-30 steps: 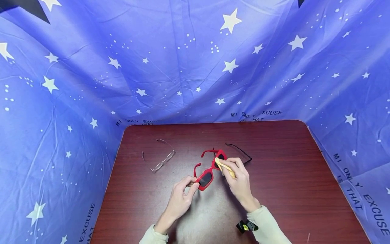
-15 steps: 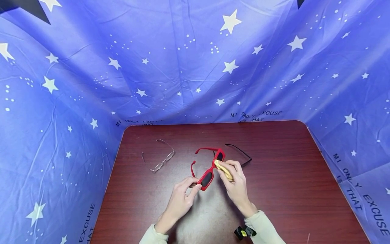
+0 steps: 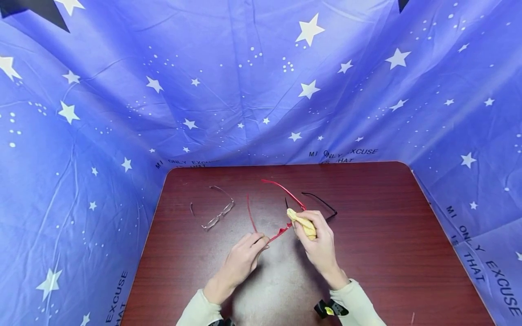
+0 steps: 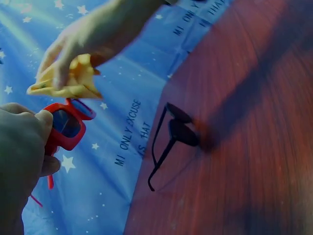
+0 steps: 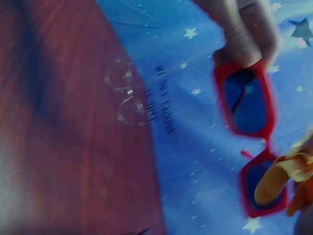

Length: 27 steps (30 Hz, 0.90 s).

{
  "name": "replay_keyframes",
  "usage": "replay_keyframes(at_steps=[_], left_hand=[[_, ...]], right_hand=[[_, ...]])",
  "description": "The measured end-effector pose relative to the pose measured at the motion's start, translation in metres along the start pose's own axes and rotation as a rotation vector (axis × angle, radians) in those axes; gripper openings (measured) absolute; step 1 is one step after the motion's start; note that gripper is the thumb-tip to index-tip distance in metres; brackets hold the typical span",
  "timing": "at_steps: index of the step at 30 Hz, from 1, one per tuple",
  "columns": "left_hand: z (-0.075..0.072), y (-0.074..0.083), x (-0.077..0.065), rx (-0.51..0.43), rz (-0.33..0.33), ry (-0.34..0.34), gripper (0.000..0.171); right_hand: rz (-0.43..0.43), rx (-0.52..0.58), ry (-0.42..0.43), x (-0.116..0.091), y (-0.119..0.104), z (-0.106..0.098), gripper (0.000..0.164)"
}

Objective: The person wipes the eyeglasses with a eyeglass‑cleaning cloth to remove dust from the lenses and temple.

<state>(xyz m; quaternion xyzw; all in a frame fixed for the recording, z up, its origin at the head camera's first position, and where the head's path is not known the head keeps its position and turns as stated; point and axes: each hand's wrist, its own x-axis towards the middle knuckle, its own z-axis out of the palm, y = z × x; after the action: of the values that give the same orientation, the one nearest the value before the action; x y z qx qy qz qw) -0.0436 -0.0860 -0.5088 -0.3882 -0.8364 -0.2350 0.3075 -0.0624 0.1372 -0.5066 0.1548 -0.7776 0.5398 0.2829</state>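
Observation:
My left hand (image 3: pixel 240 258) pinches one end of a pair of red-framed sunglasses (image 4: pixel 68 128), their temples unfolded and pointing away from me. In my right hand (image 3: pixel 320 246) is a bunched yellow cloth (image 3: pixel 302 224), gripped between thumb and fingers at the far lens. Seen from the right wrist, a finger overlaps that far lens (image 5: pixel 261 181), with the cloth around it. The head view shows the frame nearly edge-on, its right end hidden behind the cloth and right hand.
Clear-framed glasses (image 3: pixel 219 215) lie unfolded on the dark red-brown table (image 3: pixel 387 235) at the left. Black sunglasses (image 4: pixel 181 129) rest beyond my right hand, partly hidden by it in the head view. A blue star-printed curtain (image 3: pixel 244 90) surrounds the table's far and side edges.
The red sunglasses have tipped from lenses facing me to nearly edge-on, temples swinging farther up and away. My left hand has turned over with them; the cloth stays at the far lens.

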Motion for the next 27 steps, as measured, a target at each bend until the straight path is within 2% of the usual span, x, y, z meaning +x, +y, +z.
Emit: replay_keyframes(at_steps=[5,10,14,17,22,24,27], left_hand=[[0.003,-0.003,0.004,0.110,0.147,-0.074,0.032],[0.005,-0.002,0.006,0.157,0.204,-0.118,0.021],[0.005,-0.003,0.006,0.195,0.230,-0.126,0.018],[0.005,-0.004,0.009,0.217,0.280,-0.114,0.015],[0.006,-0.002,0.013,0.254,0.351,-0.134,0.022],[0.007,0.000,0.013,0.260,0.355,-0.137,0.024],[0.007,0.000,0.013,0.268,0.345,-0.133,0.028]], right_hand=[[-0.016,-0.002,-0.208,0.011,-0.014,-0.003,0.033],[-0.044,-0.050,-0.375,0.018,-0.020,-0.003,0.029],[-0.020,-0.142,-0.480,0.023,-0.022,-0.003,0.023],[0.017,-0.251,-0.546,0.026,-0.025,-0.002,0.017],[0.056,-0.409,-0.720,0.030,-0.030,0.001,0.006],[0.044,-0.395,-0.776,0.030,-0.031,0.001,0.005],[0.020,-0.303,-0.840,0.033,-0.031,-0.001,0.007]])
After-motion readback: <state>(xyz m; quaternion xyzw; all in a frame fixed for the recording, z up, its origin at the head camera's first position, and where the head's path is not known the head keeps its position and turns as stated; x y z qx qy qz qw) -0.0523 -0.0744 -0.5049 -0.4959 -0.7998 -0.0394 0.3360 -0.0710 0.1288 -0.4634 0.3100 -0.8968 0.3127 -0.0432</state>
